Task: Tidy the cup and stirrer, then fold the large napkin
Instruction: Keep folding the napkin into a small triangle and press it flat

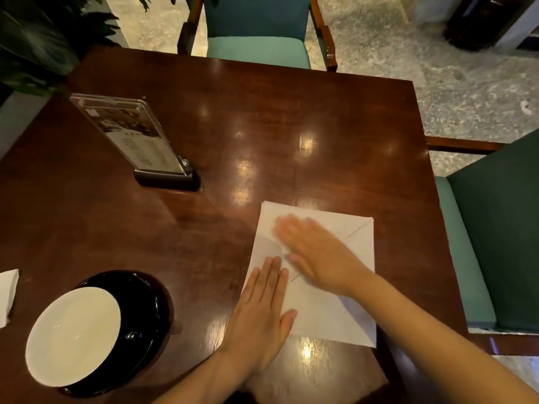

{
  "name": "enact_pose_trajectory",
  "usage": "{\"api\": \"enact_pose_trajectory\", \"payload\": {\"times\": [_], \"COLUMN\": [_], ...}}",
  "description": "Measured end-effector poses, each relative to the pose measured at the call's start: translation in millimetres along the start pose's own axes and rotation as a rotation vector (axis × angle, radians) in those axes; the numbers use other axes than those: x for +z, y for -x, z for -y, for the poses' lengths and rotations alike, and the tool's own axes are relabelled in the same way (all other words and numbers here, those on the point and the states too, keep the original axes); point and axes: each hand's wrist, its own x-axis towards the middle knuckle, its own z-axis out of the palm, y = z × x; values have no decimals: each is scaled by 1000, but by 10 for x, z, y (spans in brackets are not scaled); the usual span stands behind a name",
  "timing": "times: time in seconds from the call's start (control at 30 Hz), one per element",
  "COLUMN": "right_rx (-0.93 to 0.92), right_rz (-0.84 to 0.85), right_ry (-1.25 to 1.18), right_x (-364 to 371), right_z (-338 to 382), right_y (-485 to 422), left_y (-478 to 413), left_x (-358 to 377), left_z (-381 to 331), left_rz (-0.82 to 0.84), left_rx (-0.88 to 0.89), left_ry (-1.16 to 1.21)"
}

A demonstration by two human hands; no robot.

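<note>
1. White large napkin (326,319) lies flat on table (262,126), under both hands. Left hand (262,310) is flat with straight fingers, pressing napkin's near-left part, gripping nothing.
2. Right hand (318,258) is blurred, palm down on napkin's middle, fingers straight, gripping nothing.
3. Napkin's right and near edges lie near table's edges.
4. Open polished wood beyond and left of napkin.
5. Left of napkin: black tray (145,316) holding white plate (75,333). Far left: small napkin (7,295).
6. Beyond-left: menu stand (131,135).
7. Right of napkin: green chair (495,243).
</note>
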Motion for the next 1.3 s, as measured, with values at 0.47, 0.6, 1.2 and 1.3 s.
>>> {"api": "enact_pose_trajectory", "payload": {"times": [0.47, 0.6, 1.2, 1.3], "right_rx": [426, 409, 743, 865], "right_rz": [-15, -151, -32, -157], "right_ry": [118, -19, 92, 42], "right_x": [-79, -90, -28, -111], "right_z": [-512, -176, -646, -545], "right_y": [-850, -367, 570, 661], "left_y": [23, 16, 14, 56], "left_x": [-15, -2, 21, 25], "left_z": [-14, -14, -8, -41], "left_rz": [16, 4, 32, 36], "left_rx": [-36, -41, -27, -76], "left_ry": [10, 13, -59, -48]}}
